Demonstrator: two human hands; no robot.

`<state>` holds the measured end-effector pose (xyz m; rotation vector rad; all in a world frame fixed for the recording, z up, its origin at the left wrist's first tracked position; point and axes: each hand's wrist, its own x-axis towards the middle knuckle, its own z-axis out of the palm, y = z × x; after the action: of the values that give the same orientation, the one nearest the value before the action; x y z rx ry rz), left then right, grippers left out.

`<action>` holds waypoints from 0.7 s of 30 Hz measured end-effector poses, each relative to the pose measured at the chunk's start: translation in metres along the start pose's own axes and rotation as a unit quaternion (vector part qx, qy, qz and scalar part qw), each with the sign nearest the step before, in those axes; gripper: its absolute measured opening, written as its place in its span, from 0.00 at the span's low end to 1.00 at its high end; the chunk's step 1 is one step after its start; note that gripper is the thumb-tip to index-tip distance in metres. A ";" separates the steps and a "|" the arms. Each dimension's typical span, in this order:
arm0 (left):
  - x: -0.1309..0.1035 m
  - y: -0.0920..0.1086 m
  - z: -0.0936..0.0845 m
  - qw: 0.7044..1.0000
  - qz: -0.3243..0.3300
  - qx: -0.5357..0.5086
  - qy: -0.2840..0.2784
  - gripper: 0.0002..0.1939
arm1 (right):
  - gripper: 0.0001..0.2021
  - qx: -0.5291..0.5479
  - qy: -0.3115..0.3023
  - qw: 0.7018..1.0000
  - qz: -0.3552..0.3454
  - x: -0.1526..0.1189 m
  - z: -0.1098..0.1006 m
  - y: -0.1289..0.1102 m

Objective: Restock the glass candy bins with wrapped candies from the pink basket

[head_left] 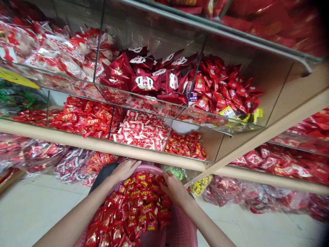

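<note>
A pink plastic basket (180, 224) full of red-wrapped candies (144, 202) is in front of me, at the bottom of the view. The wrappers carry yellow lettering. My left hand (125, 170) lies over the far left rim, its fingers closed on the edge and partly hidden. On the right side of the rim is my right hand (175, 188), the thumb reaching inward beside the candies and the other fingers along the edge. The candies are heaped toward the left, so the basket's perforated wall shows at the right.
Beyond the basket stands a wooden shelf (159, 156) with glass-fronted compartments. They hold maroon packets (145, 82), red packets (226, 85), red-and-white candies (140, 130) and small red-yellow candies (186, 144). Plastic bags of sweets (228, 192) lie on the tiled floor (51, 199) beneath.
</note>
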<state>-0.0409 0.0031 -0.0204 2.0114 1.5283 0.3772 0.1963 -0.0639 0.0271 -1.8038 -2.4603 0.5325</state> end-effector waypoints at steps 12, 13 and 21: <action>-0.002 0.005 -0.003 1.000 -0.027 -0.009 -0.005 0.26 | 0.16 -0.056 0.012 0.998 0.019 -0.005 0.013 -0.006; -0.002 0.005 -0.003 1.000 -0.025 -0.010 -0.005 0.26 | 0.15 -0.054 0.014 0.998 0.021 -0.006 0.012 -0.006; -0.001 0.003 -0.001 0.999 -0.031 -0.015 -0.005 0.26 | 0.09 -0.051 0.025 0.998 0.020 -0.004 -0.003 -0.008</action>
<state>-0.0396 0.0021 -0.0172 1.9353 1.5652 0.3642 0.1906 -0.0695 0.0330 -1.8828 -2.4645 0.3650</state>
